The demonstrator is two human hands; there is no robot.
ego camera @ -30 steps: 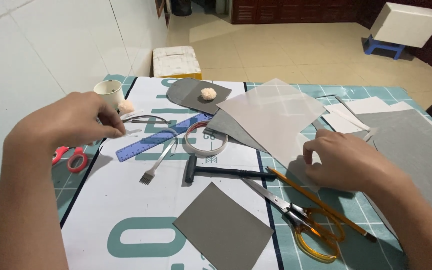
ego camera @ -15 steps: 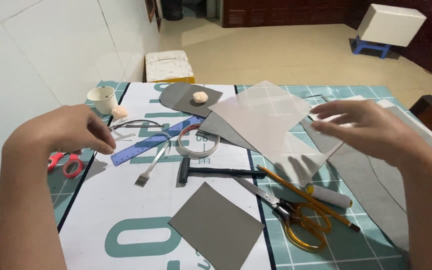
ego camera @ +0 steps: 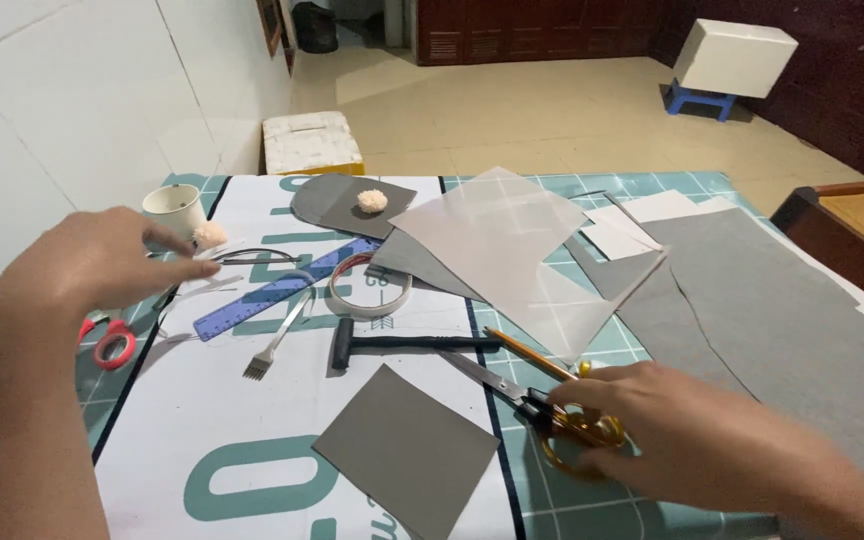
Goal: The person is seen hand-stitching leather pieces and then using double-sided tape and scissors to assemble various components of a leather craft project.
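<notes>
1. The right hand (ego camera: 692, 435) lies over the yellow handles of the scissors (ego camera: 542, 410) at the near edge of the cutting mat (ego camera: 592, 500); fingers curled, grip not confirmed.
2. The left hand (ego camera: 92, 265) hovers loosely open, holding nothing, near the white cup (ego camera: 174, 208).
3. Risk: the blades point toward the grey square (ego camera: 407, 450) and hammer (ego camera: 402, 343); a careless lift may snag them.
4. Risk: a left-hand sweep may tip the cup.

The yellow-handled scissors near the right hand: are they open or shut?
Shut. The blades of the scissors lie together as one narrow point on the mat, while the right hand covers the yellow handles.
</notes>
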